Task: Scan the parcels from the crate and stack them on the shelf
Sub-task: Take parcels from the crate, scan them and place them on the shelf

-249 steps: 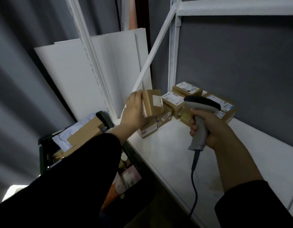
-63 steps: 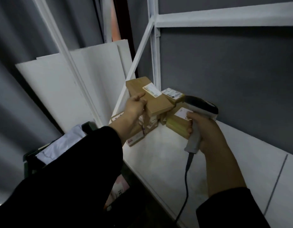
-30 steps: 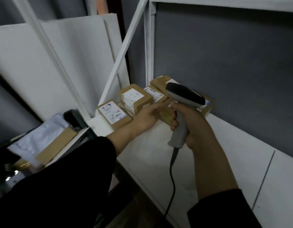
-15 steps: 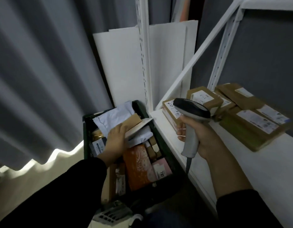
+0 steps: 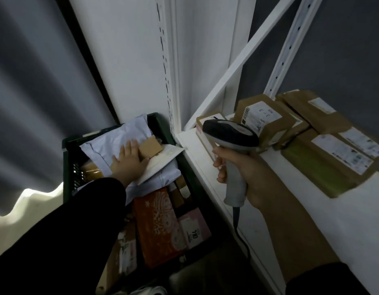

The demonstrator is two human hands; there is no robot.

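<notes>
Left hand [image 5: 129, 161] down in the crate [image 5: 66, 167], fingers flat on a white mailer [image 5: 111, 143], touching a small brown parcel [image 5: 150, 147]; right hand [image 5: 246, 174] grips the scanner [image 5: 230, 133] beside the shelf [image 5: 312, 213], boxes [image 5: 267, 118] stacked there

I am resting my left hand [image 5: 129, 160] flat on a white bag [image 5: 118, 137] in the crate [image 5: 66, 167], touching a brown box [image 5: 151, 146]. My right hand [image 5: 246, 171] is holding the scanner [image 5: 231, 135] by the parcels [image 5: 267, 118] on the shelf [image 5: 344, 220].
</notes>
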